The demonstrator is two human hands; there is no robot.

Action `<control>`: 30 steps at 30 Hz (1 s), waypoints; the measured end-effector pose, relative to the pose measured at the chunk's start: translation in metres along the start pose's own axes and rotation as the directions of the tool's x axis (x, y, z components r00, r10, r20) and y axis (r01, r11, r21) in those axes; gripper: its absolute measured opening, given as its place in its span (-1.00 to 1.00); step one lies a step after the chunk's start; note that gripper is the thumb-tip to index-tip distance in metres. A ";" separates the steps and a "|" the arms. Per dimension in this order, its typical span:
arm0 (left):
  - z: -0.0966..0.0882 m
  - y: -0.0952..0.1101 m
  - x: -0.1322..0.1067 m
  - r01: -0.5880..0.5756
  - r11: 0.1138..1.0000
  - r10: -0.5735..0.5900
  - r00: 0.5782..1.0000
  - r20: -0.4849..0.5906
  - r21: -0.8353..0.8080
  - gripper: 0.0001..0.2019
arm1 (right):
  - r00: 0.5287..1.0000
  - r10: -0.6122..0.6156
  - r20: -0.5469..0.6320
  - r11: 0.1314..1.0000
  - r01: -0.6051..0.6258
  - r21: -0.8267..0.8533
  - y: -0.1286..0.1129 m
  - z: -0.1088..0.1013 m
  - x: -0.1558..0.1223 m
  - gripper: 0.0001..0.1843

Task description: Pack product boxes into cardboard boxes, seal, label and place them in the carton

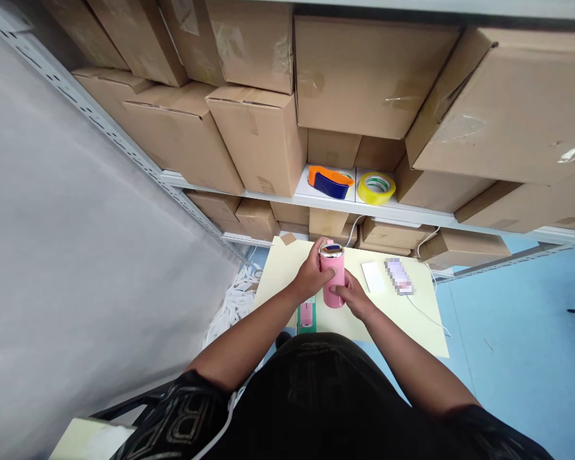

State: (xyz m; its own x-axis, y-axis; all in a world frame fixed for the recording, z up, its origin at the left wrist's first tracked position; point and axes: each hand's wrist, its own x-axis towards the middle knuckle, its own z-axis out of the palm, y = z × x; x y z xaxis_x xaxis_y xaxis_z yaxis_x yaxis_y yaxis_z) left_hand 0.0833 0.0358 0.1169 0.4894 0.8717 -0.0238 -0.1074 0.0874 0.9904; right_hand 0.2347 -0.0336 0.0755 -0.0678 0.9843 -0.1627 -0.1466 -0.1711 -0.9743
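I've got the pink cup (333, 281) in both hands, upright, just over the near-middle of the pale yellow counter (287, 268), right in front of my chest. My left hand (311, 273) is on its upper half, fingers curled round the far side w/ the thumb near the rim, pressed on. My right hand (353, 299) takes the lower half, thumb across the front and fingers closed behind, so it's pinched top and bottom. I'd say 2 hands are on it because the body is smooth and round, and 1 high and 1 low stops it tipping or turning. The shiny top faces up at me, prob. so I can look down onto it. I can't tell if its base touches the counter or hangs just above; my right hand hides that.

To the right, apart from the cup, lie 1 white card (374, 276) and 1 blurred flat item (398, 276) w/ a thin cable (429, 314) trailing off the edge, set aside where my hands don't knock them. A green-and-pink item (306, 315) sits at the near edge under my left wrist.

Beyond the counter, the shelf (287, 195) carries an orange-and-blue tape dispenser (329, 181) and 1 yellow tape roll (376, 187) side by side in a gap between cardboard boxes (259, 137), handy at arm's reach. White scraps (232, 306) litter the floor (508, 332) at left.
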 end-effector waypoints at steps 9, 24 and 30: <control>0.033 -0.009 -0.001 0.018 0.999 -0.023 0.987 -0.158 -0.028 -0.30 | 0.994 -0.041 -0.101 0.979 0.020 -0.201 0.008 -0.027 -0.013 -0.27; 0.041 0.006 -0.009 0.033 0.995 -0.005 0.959 -0.283 0.093 -0.35 | 0.997 0.005 0.076 1.000 -0.005 -0.002 0.014 -0.035 -0.018 -0.33; 0.010 0.015 -0.014 -0.001 0.999 -0.004 0.985 -0.172 -0.034 -0.45 | 0.994 0.051 0.098 0.995 -0.059 0.075 0.009 -0.003 -0.028 -0.42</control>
State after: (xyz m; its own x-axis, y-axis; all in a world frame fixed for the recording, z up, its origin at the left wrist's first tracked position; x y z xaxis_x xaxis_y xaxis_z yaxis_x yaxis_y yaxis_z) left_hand 0.0833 0.0206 0.1334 0.3335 0.9414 -0.0513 -0.1377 0.1025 0.9852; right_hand 0.2382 -0.0630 0.0707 -0.1712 0.9655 -0.1964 -0.2163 -0.2313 -0.9485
